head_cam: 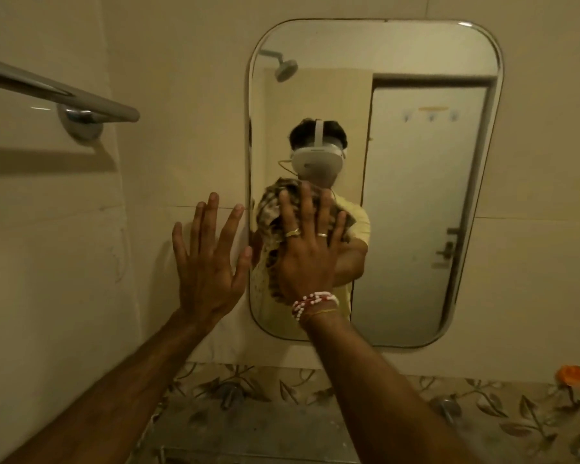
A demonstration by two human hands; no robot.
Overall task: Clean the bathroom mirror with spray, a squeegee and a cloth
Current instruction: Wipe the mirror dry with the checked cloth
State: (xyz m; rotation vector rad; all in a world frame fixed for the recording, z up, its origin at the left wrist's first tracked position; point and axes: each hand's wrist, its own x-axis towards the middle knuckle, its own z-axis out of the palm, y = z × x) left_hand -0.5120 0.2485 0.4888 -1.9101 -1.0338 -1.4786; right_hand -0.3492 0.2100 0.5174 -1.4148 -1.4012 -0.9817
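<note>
One rounded-rectangle mirror (pixel 416 195) on the tiled wall. One brown patterned cloth (pixel 268 212) sits on the glass at its lower left, pressed flat under the right hand (pixel 307 256), fingers straight and spread. Two rings (pixel 292 233) and one beaded bracelet (pixel 312 301) on that hand. Left hand (pixel 208 272) is flat on the wall tile just beside the mirror's left edge, fingers apart, holding nothing. One towel bar (pixel 64 92) upper left. Two taps (pixel 230 395) below.

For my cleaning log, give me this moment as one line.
stage: cloth pass | right hand: fingers spread, pressing cloth on mirror, lower left | left hand: flat against wall beside mirror | spray, squeegee: not in view
</note>
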